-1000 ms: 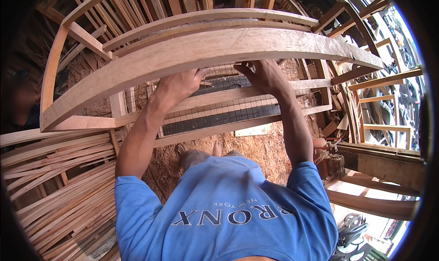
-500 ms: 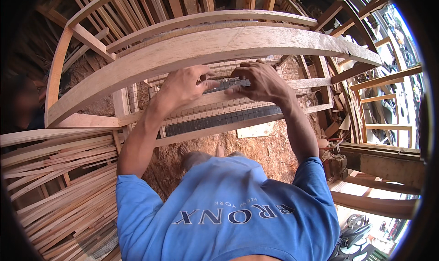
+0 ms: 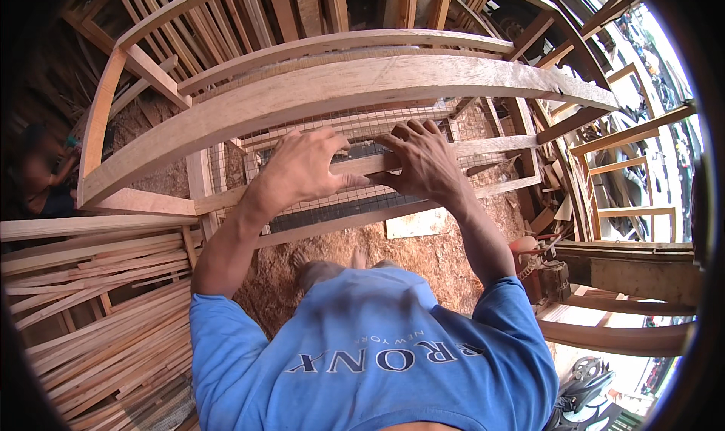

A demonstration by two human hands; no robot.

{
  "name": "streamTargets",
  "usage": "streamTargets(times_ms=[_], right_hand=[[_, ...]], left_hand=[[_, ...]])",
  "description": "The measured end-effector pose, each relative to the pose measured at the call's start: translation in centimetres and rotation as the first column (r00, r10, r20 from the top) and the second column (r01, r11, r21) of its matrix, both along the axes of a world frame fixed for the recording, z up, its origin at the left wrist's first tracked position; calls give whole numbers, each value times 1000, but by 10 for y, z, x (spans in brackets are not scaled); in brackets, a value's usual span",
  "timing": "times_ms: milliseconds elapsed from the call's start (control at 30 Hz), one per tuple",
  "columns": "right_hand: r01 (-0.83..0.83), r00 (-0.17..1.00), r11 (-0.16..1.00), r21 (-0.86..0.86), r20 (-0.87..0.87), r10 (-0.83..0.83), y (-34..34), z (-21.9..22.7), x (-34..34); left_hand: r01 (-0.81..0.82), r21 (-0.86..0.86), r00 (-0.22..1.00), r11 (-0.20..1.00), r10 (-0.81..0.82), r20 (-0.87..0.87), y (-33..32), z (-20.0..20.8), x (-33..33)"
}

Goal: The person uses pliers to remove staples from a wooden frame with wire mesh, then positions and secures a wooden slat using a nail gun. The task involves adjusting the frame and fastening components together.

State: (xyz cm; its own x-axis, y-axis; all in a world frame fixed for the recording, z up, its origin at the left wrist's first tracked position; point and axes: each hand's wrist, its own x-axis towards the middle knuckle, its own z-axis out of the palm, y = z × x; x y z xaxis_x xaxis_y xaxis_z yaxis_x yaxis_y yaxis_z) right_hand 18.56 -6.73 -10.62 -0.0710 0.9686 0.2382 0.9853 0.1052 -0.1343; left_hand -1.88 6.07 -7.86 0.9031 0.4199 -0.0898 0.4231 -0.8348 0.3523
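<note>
A wooden frame with a wide pale top beam (image 3: pixel 332 84) spans the view in front of me. Below that beam runs a lower wooden rail (image 3: pixel 370 164), with wire mesh (image 3: pixel 332 208) around it. My left hand (image 3: pixel 298 167) is curled over the rail, its thumb on the near side and its fingers beyond. Close to its right, my right hand (image 3: pixel 423 159) bends over the same rail, thumb toward the left thumb. Both palms are hidden, as are parts of the fingertips. Dark strips show behind the mesh.
Thin wooden strips (image 3: pixel 113 333) are stacked at the left, and more lumber (image 3: pixel 219 23) leans at the back. Another person (image 3: pixel 38 167) is at the far left. A pale board (image 3: pixel 415 224) lies on the shavings-covered floor (image 3: pixel 302 250). Further wooden frames (image 3: pixel 634 212) stand at the right.
Both hands have come lower in the view and nearer to each other, onto the rail. The frame appears slightly lower in the view. More of the person at left shows.
</note>
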Motion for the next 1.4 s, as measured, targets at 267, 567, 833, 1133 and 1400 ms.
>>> streamTargets(times_ms=[267,567,833,1133,1400], right_hand=[[25,1000,1000,9,9,-25,0,-3,-2],[102,990,972,-210,-75,-120,0,3,-6],[38,992,988,-149,-116,-55,3,-1,-1],[68,995,995,-79,-66,-73,4,-3,-6],[51,994,986,-159,-85,-65,4,1,-4]], left_hand=[[-24,-47,998,999,21,-66,1,0,2],[-38,-55,994,998,32,-106,-2,4,3],[-32,-73,962,997,11,-271,-5,5,5],[-11,-15,979,1000,8,-203,-9,-7,5],[73,90,981,993,-55,-187,-3,-12,0]])
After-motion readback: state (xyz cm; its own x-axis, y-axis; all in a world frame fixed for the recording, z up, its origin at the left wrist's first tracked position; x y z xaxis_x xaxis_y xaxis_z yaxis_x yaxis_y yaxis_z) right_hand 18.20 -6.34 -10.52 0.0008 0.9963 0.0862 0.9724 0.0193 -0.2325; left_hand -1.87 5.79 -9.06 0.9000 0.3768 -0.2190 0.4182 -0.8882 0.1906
